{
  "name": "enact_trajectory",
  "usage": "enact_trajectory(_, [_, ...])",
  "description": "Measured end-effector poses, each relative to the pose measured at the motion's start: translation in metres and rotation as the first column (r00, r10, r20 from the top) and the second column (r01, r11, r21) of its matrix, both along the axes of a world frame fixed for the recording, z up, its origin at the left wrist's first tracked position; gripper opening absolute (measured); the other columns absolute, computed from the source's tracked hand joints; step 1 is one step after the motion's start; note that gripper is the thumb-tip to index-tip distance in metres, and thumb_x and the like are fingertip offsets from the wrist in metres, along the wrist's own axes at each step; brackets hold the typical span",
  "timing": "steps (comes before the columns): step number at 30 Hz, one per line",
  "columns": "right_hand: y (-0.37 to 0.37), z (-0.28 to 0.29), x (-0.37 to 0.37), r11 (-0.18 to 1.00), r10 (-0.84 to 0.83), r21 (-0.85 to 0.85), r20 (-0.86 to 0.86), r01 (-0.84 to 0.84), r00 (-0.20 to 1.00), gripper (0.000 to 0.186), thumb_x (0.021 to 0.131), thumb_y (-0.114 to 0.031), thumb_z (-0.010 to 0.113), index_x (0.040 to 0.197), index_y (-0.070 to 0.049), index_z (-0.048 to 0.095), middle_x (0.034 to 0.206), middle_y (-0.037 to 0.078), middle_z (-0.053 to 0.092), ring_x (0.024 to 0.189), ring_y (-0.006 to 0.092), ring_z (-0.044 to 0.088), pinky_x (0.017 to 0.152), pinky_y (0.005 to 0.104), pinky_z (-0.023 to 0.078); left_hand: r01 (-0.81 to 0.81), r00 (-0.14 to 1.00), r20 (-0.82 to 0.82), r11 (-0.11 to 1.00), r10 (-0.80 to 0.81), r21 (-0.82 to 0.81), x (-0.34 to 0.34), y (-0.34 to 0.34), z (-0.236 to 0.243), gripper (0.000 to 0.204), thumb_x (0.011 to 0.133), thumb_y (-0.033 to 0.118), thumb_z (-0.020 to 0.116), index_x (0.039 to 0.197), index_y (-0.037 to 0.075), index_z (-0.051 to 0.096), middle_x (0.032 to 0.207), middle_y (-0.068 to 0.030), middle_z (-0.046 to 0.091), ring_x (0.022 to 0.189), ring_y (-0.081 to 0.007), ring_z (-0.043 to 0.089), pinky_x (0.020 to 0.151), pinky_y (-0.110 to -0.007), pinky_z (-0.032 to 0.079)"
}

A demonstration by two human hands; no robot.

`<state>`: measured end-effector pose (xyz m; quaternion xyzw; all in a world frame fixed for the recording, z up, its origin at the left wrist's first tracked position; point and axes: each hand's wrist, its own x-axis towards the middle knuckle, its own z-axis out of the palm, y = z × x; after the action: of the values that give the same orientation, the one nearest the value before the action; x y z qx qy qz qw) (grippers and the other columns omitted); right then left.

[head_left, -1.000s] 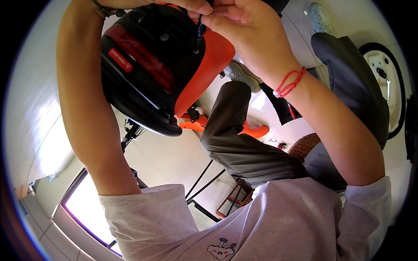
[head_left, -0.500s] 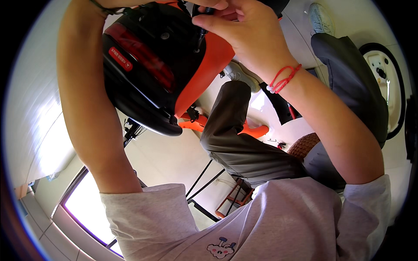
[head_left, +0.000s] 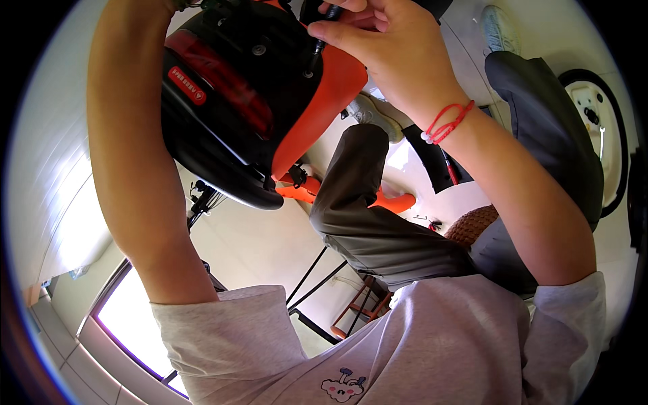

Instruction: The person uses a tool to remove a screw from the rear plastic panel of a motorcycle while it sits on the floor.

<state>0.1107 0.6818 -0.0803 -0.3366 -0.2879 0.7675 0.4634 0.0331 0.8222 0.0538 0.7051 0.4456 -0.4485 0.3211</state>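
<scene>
A scooter's orange and black rear body (head_left: pixel 307 128), with a long red tail light (head_left: pixel 229 94), fills the upper middle. My right hand (head_left: pixel 381 47), red cord bracelet at the wrist, is closed around a slim black screwdriver (head_left: pixel 318 47); the tool's lower end meets a bolt on the black upper panel. Fingertips of my left hand (head_left: pixel 347 5) are curled at the tool's top, mostly cut off by the upper edge, so what they grip is unclear. My left forearm runs up along the left of the body.
My legs in grey trousers lie below and right. On the floor are orange curved panels (head_left: pixel 395 201), a black panel with a red-handled tool (head_left: pixel 451 174), small loose tools (head_left: pixel 435 224) and a white part with a wrench (head_left: pixel 584 98). A wooden stool (head_left: pixel 361 314) stands at lower middle.
My two hands have shifted slightly at the top, and the scooter body sits a little further right and up. My right hand stays closed on the tool.
</scene>
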Motion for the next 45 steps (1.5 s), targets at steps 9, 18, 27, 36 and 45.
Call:
enact_trajectory(9, [-0.013,-0.008,-0.014,0.975,-0.202,-0.152,-0.284,0.164,0.937,0.039,0.092,0.008,0.068,0.125,0.005,0.049,0.106,0.012,0.068,0.1,0.0178,0.068,0.09,0.031,0.056,-0.174,0.976,0.119,0.983,0.181,-0.061,-0.002,-0.023,0.008,0.026,0.096,0.024,0.073,0.106,0.0,0.075,0.075,0.0013,0.063,0.07,-0.007,0.053,0.064,-0.025,0.041])
enact_trajectory(18, [-0.015,-0.005,-0.015,0.976,-0.206,-0.165,-0.5,0.141,0.841,0.036,0.093,0.006,0.068,0.124,0.005,0.051,0.109,0.01,0.067,0.102,0.0155,0.065,0.091,0.0298,0.054,-0.186,0.98,0.026,0.959,0.196,-0.214,-0.01,-0.001,-0.006,0.028,0.095,0.029,0.076,0.104,0.003,0.074,0.074,0.0035,0.062,0.069,-0.0065,0.053,0.062,-0.024,0.04])
enact_trajectory(27, [-0.007,-0.007,-0.013,0.986,-0.11,-0.147,-0.199,0.081,0.974,0.028,0.091,0.002,0.075,0.112,0.004,0.057,0.106,0.008,0.066,0.098,0.0133,0.065,0.087,0.0288,0.054,-0.154,0.976,0.111,0.953,0.188,-0.259,-0.014,0.001,-0.014,0.024,0.094,0.023,0.077,0.102,0.001,0.074,0.078,0.0029,0.065,0.073,-0.0069,0.055,0.067,-0.024,0.044])
enact_trajectory(36, [-0.01,-0.012,-0.022,0.98,-0.142,-0.176,-0.315,0.09,0.938,0.026,0.091,0.003,0.073,0.111,0.004,0.055,0.106,0.009,0.067,0.103,0.0141,0.066,0.09,0.0276,0.054,-0.228,0.965,0.078,0.948,0.25,-0.222,-0.011,0.001,-0.011,0.024,0.093,0.023,0.078,0.097,-0.001,0.075,0.083,-0.0003,0.071,0.077,-0.0064,0.059,0.07,-0.023,0.046])
enact_trajectory(45, [-0.007,0.003,-0.011,0.977,-0.191,-0.181,-0.487,0.116,0.852,0.029,0.093,-0.004,0.076,0.111,0.006,0.057,0.103,0.008,0.066,0.098,0.0126,0.065,0.086,0.0243,0.053,-0.253,0.966,-0.032,0.912,0.257,-0.321,-0.01,0.002,-0.005,0.029,0.09,0.027,0.081,0.1,0.0,0.077,0.084,-0.0012,0.073,0.077,-0.0064,0.059,0.069,-0.023,0.046])
